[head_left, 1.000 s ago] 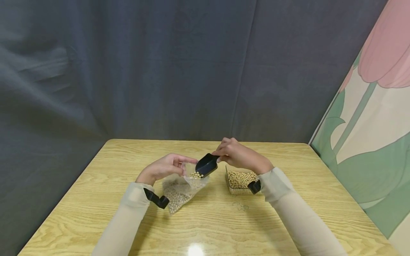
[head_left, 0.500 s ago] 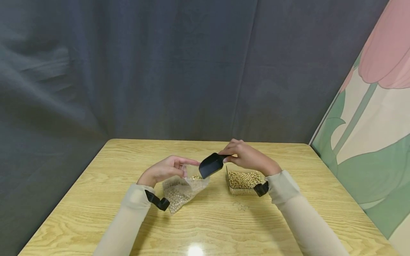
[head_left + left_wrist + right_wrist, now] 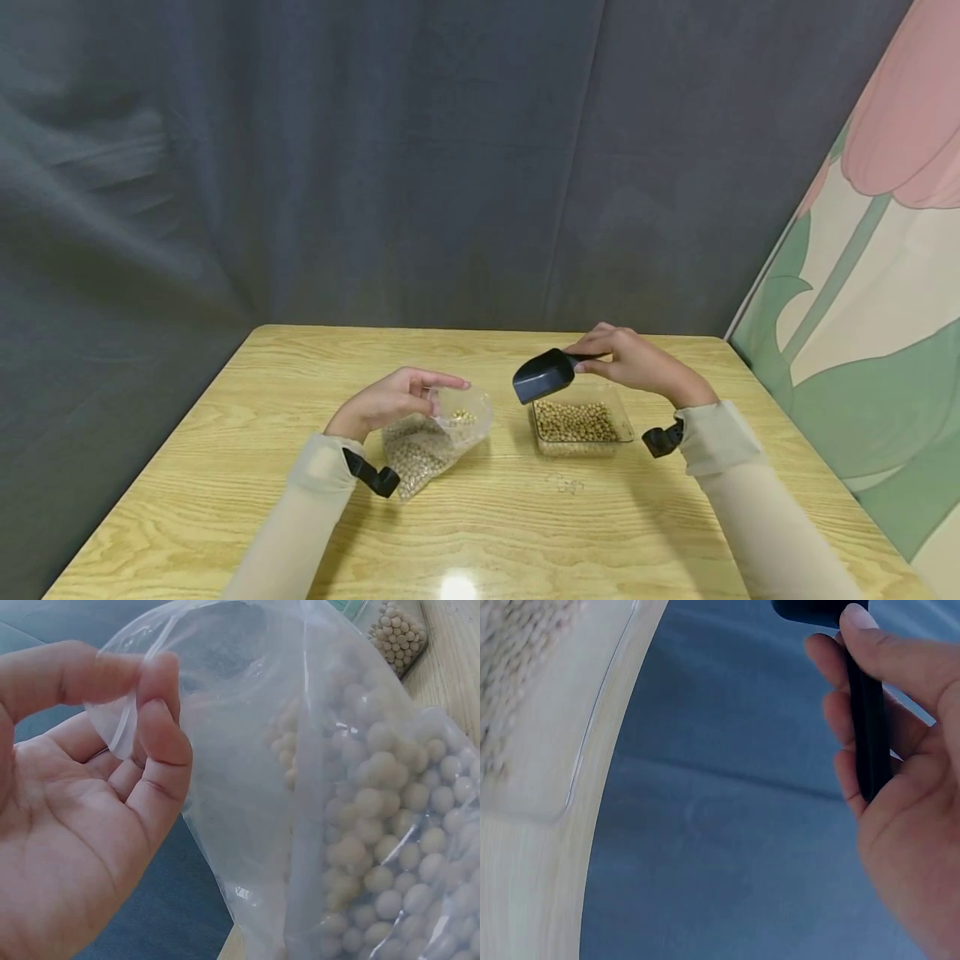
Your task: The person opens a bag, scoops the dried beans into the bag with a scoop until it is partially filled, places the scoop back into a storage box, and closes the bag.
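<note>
A clear plastic bag [image 3: 420, 458], part full of pale round beans, leans on the table at centre left. My left hand [image 3: 386, 402] pinches the rim of its open mouth between thumb and fingers, as the left wrist view shows; some beans [image 3: 375, 802] lie near the mouth. My right hand [image 3: 637, 364] grips the handle of a black scoop [image 3: 543, 377], which hangs in the air over the left edge of a clear container [image 3: 585, 450]. No beans show in the scoop. The container holds a layer of beans [image 3: 573, 421].
The wooden table [image 3: 480, 533] ends at a dark curtain [image 3: 420, 167] behind. A small tangle of clear bits [image 3: 566, 483] lies in front of the container. A wall with a flower print [image 3: 862, 333] stands at the right.
My right hand has carried the scoop from the bag's mouth rightward to the container. Beans seen in the scoop earlier no longer show there. My left hand has barely moved.
</note>
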Motion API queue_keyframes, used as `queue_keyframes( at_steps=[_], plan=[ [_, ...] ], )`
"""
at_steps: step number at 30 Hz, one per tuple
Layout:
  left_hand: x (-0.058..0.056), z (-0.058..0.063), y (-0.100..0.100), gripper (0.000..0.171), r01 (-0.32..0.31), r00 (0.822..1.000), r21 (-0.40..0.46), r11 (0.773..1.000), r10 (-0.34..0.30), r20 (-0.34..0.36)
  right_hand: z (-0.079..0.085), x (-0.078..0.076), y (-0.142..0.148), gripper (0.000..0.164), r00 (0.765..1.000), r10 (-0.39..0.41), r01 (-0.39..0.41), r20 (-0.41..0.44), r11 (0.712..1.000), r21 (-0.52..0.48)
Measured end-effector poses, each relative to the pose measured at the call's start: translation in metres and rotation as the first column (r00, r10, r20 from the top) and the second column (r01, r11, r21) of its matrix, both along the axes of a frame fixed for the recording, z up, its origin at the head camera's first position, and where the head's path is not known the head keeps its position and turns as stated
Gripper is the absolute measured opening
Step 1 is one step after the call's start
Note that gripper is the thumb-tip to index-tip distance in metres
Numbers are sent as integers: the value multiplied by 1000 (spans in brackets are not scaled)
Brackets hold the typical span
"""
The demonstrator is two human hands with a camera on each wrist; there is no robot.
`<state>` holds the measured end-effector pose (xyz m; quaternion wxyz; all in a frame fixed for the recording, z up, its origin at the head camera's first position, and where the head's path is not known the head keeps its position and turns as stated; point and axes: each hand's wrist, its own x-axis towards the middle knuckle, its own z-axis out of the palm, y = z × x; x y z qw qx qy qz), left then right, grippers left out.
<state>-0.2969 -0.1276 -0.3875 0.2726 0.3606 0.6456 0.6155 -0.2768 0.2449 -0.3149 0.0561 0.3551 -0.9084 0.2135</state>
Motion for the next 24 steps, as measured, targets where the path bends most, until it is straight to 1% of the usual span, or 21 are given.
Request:
queue_keyframes(
  at_steps=[8, 11, 13, 17, 20, 24],
  plan=[
    [-2, -2, 0, 52, 7, 1000, 6, 1000, -7, 19, -3, 1, 29, 31, 999, -47, 44, 17, 993, 106],
    [-3, -3, -1, 52, 7, 1000, 9, 1000, -7, 13, -4, 2, 36, 31, 998, -57, 52, 26, 987, 149],
    [-4, -3, -1, 52, 8, 1000, 9, 1000, -8, 5, -5, 3, 40, 31, 998, -57, 52, 28, 983, 175],
    [-5, -5, 0, 51, 16, 1000, 14, 1000, -16, -1, -9, 5, 48, 29, 999, -50, 47, 6, 973, 225],
    [-5, -6, 0, 50, 19, 1000, 18, 1000, -19, 0, -12, 7, 52, 27, 999, -46, 46, -6, 968, 248],
    [-5, -5, 1, 51, 14, 1000, 8, 1000, -14, 0, -12, 8, 56, 26, 999, -48, 45, 3, 964, 261]
  ],
)
